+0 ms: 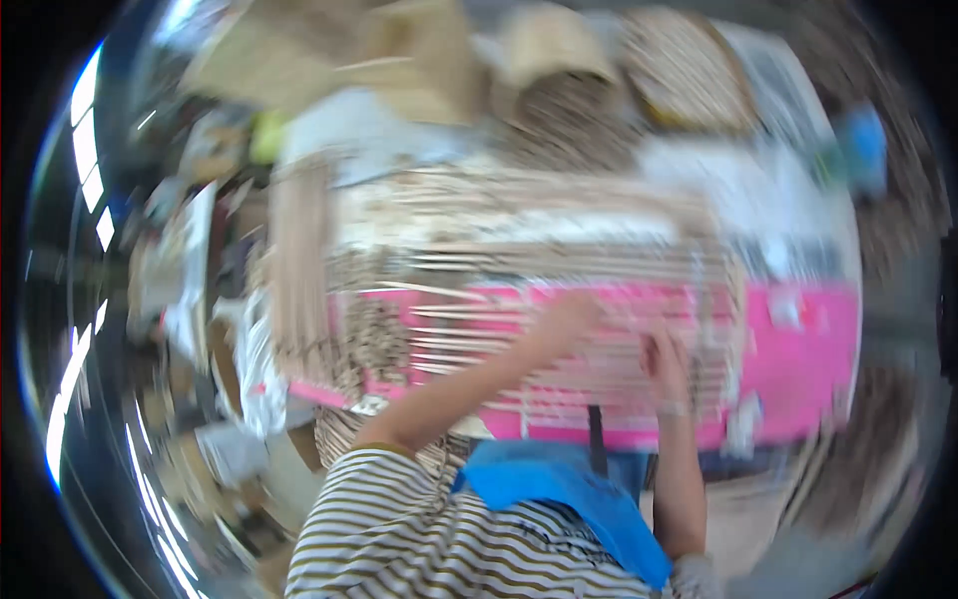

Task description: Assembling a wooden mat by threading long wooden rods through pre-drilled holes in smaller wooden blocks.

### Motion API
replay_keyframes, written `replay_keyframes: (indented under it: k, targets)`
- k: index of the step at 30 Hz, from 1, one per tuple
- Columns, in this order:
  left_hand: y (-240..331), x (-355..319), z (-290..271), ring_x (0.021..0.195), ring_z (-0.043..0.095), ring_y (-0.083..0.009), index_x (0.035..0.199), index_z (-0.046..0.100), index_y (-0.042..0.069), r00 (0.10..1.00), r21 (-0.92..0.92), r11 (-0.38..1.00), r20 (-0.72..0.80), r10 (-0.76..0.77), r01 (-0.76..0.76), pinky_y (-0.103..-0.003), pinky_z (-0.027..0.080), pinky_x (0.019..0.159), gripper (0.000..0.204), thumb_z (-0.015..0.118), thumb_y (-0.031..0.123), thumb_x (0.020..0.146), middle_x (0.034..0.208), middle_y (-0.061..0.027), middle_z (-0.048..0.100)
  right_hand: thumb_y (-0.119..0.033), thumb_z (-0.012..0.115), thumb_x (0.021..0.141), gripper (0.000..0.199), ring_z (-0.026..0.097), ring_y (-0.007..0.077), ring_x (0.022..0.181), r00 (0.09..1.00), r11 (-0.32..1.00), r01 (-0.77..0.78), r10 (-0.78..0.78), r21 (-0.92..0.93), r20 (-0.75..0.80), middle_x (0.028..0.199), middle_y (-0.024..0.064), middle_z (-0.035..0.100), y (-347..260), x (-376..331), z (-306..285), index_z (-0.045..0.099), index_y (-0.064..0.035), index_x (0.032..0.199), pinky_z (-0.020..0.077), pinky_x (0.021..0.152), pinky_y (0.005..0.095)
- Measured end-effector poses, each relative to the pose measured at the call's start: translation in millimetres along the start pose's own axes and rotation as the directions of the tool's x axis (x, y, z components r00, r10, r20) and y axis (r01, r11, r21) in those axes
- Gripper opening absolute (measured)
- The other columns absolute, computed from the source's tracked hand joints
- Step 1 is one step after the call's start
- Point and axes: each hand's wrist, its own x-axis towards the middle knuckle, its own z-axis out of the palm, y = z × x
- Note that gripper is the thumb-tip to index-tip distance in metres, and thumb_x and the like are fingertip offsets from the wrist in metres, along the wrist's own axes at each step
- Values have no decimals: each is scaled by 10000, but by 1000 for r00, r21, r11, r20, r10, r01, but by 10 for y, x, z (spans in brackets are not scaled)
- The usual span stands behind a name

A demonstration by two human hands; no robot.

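Observation:
Rows of thin light wooden sticks (pixel 469 344) lie side by side on a bright pink sheet (pixel 798 369) in front of me. My left hand (pixel 579 314) reaches across over the sticks near the middle, smeared by motion. A little to its right and nearer to me, my right hand (pixel 667 364) is over the right part of the rows, its fingers seeming bent. Blur hides whether either hand holds a stick. To the left, a bundle of sticks shows its cut ends (pixel 379 334), next to a long pale stack of sticks (pixel 302 270).
More rows of sticks (pixel 559 255) lie farther back. Along the far side stand an open carton (pixel 419 70), a cylindrical container (pixel 559 50) and a basket-like tray of sticks (pixel 689 75). A white plastic bag (pixel 257 369) hangs at the left. A blue apron (pixel 569 499) covers my lap.

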Motion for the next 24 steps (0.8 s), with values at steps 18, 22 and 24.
replay_keyframes:
  k: [18,22,24]
  targets:
    - [1166,-2630,-1510,929,669,-295,1064,657,115,740,-101,844,-434,-513,526,-431,546,763,253,703,296,893,973,-71,660,-378,635,1024,321,540,85,633,951,995,91,-76,-38,301,734,2,591,-660,-534,1206,644,-62,971,426,542,222]
    - [1406,-2629,-1376,902,679,-313,1004,644,89,632,-217,775,-470,-616,594,-461,546,737,250,683,322,923,923,-100,650,-358,625,1032,304,535,90,622,915,983,125,-60,-138,400,742,4,586,-668,-581,1365,635,-62,960,427,545,219]
    - [1569,-2452,-1286,895,684,-317,1001,643,79,621,-218,758,-458,-636,615,-463,545,737,261,678,328,929,914,-109,649,-346,615,1040,302,536,93,623,877,970,141,-30,-197,479,747,7,590,-592,-722,1484,633,-56,957,433,550,224]
